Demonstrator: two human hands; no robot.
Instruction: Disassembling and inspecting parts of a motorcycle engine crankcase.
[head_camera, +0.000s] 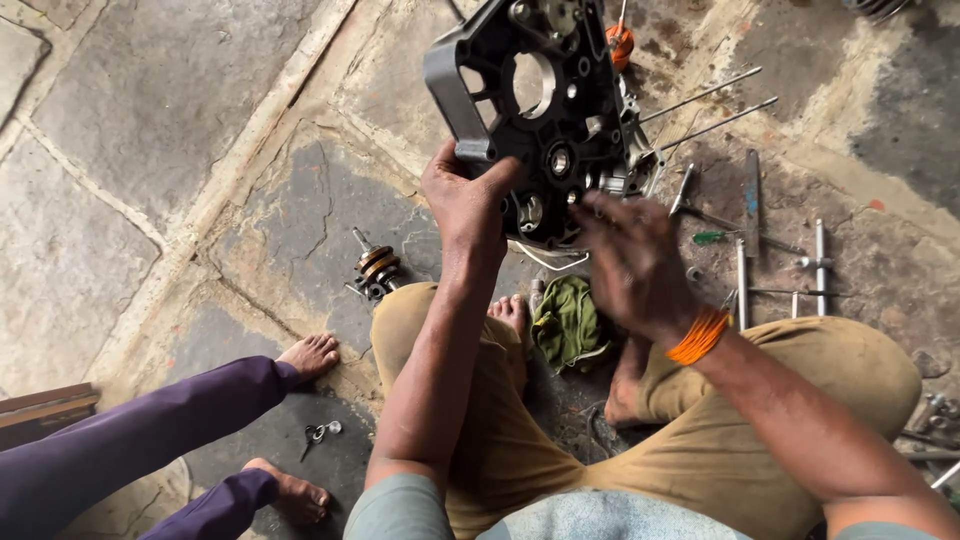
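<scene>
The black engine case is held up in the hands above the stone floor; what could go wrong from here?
1. The left hand alone grips the engine case by its edge while the right hand works at its lower side. It might slip and fall on the bare toes below.
2. Small parts could drop out and get lost among the tools on the floor.
3. Another person's bare foot rests near the crankshaft.

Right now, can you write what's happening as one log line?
left hand: grips black engine casing, tilted up | right hand: fingers at casing's lower edge | green rag by feet | tools on stone floor
</scene>
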